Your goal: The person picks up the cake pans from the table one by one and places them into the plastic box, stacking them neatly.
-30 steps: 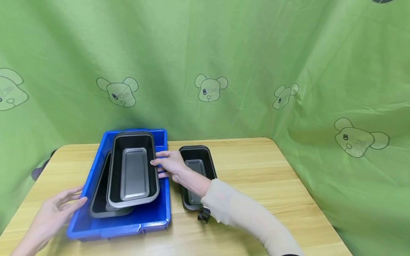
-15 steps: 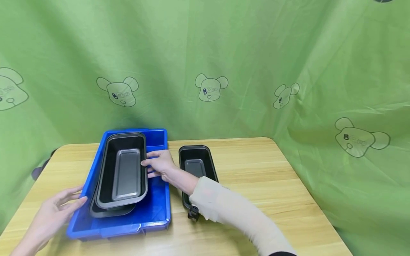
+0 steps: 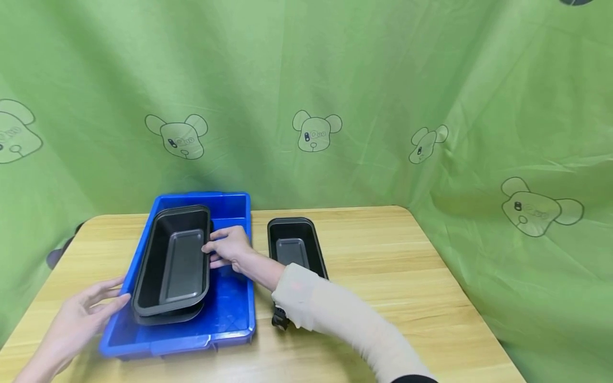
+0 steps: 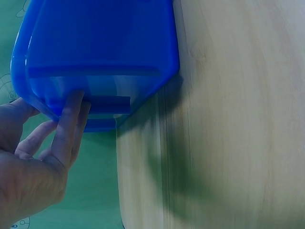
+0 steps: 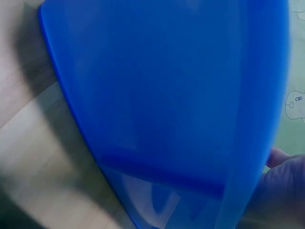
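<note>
A black loaf pan (image 3: 184, 266) leans slightly inside the blue plastic bin (image 3: 229, 335), above another dark loaf pan (image 3: 179, 317) that is mostly covered. My right hand (image 3: 232, 249) pinches the upper pan's right edge, thumb over the rim and fingers outside it. At the bin's left side, my left hand (image 3: 79, 322) holds the wall. In the left wrist view its straight fingers (image 4: 69, 126) lie on the outer wall, while the thumb reaches over the rim. The right wrist view shows the bin's outer wall, which hides most of the right hand.
A third loaf pan (image 3: 292, 244) stands on the wooden table (image 3: 383, 266) right of the bin, partly behind the right forearm. A black strap buckle (image 3: 280, 319) hangs at the right wrist. A green curtain (image 3: 373, 80) with printed animal heads rises behind the table.
My right hand has moved left and lowered its loaf pan into the bin, over the lower pan. The left hand and the bin have stayed in place.
</note>
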`<act>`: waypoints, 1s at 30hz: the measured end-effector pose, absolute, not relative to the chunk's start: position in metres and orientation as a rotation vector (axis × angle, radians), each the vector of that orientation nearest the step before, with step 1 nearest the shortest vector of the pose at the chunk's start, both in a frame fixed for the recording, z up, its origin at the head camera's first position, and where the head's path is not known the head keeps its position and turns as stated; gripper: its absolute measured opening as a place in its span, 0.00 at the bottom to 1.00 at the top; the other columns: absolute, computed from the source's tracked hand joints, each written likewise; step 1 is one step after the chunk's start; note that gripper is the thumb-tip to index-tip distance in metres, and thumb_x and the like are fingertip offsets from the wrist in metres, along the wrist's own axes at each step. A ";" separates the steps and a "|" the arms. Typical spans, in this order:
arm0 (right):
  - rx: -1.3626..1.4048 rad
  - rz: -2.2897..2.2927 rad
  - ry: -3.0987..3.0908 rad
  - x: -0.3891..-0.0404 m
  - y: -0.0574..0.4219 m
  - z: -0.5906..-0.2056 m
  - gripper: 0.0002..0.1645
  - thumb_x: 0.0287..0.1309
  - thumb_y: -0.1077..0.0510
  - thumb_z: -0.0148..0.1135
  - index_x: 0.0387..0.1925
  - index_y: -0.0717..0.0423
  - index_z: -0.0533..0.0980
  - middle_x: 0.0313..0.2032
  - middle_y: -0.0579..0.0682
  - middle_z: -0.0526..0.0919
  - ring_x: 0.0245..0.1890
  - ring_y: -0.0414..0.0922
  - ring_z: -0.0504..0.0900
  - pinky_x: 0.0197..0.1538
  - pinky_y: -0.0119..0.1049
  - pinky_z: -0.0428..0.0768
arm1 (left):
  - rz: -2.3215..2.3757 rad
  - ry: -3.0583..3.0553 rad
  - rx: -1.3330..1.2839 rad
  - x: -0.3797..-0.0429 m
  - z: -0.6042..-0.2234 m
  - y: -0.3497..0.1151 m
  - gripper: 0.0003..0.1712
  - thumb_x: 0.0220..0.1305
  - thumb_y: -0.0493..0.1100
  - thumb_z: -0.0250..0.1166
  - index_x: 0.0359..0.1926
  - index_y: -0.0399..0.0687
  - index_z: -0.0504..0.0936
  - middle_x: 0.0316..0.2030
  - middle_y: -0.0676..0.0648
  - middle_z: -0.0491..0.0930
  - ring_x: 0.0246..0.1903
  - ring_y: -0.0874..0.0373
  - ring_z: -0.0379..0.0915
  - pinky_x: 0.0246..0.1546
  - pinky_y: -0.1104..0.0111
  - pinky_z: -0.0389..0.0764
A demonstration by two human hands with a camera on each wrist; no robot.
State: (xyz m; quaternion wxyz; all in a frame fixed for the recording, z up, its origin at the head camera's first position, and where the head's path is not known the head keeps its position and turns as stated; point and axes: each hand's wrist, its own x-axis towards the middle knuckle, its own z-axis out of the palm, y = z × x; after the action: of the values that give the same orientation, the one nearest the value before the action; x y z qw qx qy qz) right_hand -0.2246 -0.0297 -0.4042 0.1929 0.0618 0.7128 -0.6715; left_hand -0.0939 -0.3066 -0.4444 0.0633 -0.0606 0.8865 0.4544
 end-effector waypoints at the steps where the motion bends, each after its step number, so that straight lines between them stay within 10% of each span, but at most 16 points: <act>1: 0.180 -1.879 2.008 -0.224 -0.031 -0.404 0.21 0.54 0.73 0.73 0.51 0.64 0.84 0.27 0.57 0.88 0.17 0.42 0.80 0.30 0.40 0.90 | 1.386 2.676 -0.184 -0.094 -0.445 -0.307 0.42 0.77 0.55 0.64 0.78 0.33 0.64 0.60 0.37 0.84 0.40 0.87 0.73 0.40 0.76 0.83; 5: 0.196 -1.871 2.022 -0.222 -0.035 -0.407 0.19 0.53 0.74 0.74 0.48 0.62 0.85 0.28 0.57 0.89 0.16 0.42 0.80 0.30 0.41 0.90 | 1.428 2.674 -0.180 -0.092 -0.446 -0.307 0.41 0.76 0.54 0.65 0.77 0.33 0.65 0.49 0.70 0.85 0.40 0.86 0.75 0.40 0.77 0.83; 12: 0.202 -1.875 2.022 -0.220 -0.034 -0.410 0.21 0.54 0.74 0.74 0.51 0.64 0.84 0.31 0.62 0.91 0.15 0.42 0.80 0.29 0.41 0.90 | 1.382 2.680 -0.183 -0.094 -0.444 -0.307 0.42 0.77 0.55 0.64 0.78 0.34 0.64 0.60 0.38 0.85 0.40 0.88 0.73 0.40 0.77 0.83; 18: 0.214 -1.865 2.038 -0.216 -0.035 -0.410 0.22 0.53 0.74 0.74 0.52 0.66 0.84 0.31 0.61 0.91 0.19 0.46 0.86 0.29 0.41 0.90 | 1.424 2.663 -0.177 -0.093 -0.445 -0.307 0.41 0.77 0.55 0.65 0.78 0.35 0.65 0.50 0.70 0.83 0.41 0.87 0.73 0.40 0.75 0.84; 24: 0.206 -1.841 2.059 -0.214 -0.036 -0.410 0.24 0.53 0.74 0.76 0.53 0.64 0.84 0.31 0.60 0.91 0.30 0.58 0.93 0.30 0.41 0.90 | 1.404 2.652 -0.177 -0.094 -0.444 -0.306 0.41 0.78 0.55 0.63 0.79 0.34 0.63 0.65 0.30 0.79 0.41 0.87 0.73 0.39 0.73 0.85; 30: 0.186 -1.829 2.050 -0.213 -0.036 -0.410 0.24 0.55 0.74 0.75 0.54 0.64 0.84 0.34 0.63 0.92 0.34 0.59 0.93 0.33 0.42 0.90 | 1.409 2.652 -0.183 -0.094 -0.446 -0.308 0.41 0.77 0.55 0.64 0.78 0.35 0.64 0.61 0.41 0.85 0.41 0.87 0.73 0.40 0.74 0.84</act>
State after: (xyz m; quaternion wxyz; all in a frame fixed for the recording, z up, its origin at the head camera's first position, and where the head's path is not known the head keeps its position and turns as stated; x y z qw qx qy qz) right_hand -0.2130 -0.0357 -0.4101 0.1927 0.0664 0.7306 -0.6516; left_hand -0.0937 -0.3082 -0.4457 0.0663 -0.0605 0.8796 0.4672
